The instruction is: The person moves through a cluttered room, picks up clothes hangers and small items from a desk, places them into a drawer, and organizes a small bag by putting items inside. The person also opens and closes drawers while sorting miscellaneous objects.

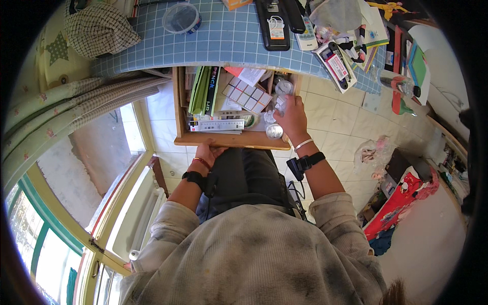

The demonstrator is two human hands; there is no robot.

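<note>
An open wooden drawer (228,140) juts out from under the tiled-pattern desk, above my lap. At its front edge, my left hand (210,151) grips the wood from below, with the thumb up against the front. Inside the drawer's right side is my right hand (292,116), its thumb and fingers around a clear container (280,103) of white pieces; the palm hides part of it. A round clear container (284,87) lies beyond, and a round tub of white bits (274,131) sits nearer. Green pencil packs (204,90), a boxed ruler (217,125) and a label sheet (248,94) fill the left side.
The desk (221,42) holds a plastic tub (182,18), a black case (272,26), a remote control (306,38) and a checked cap (99,32). A plastic bottle (398,84) lies at the right. A curtain (76,103) and a radiator (141,213) stand left.
</note>
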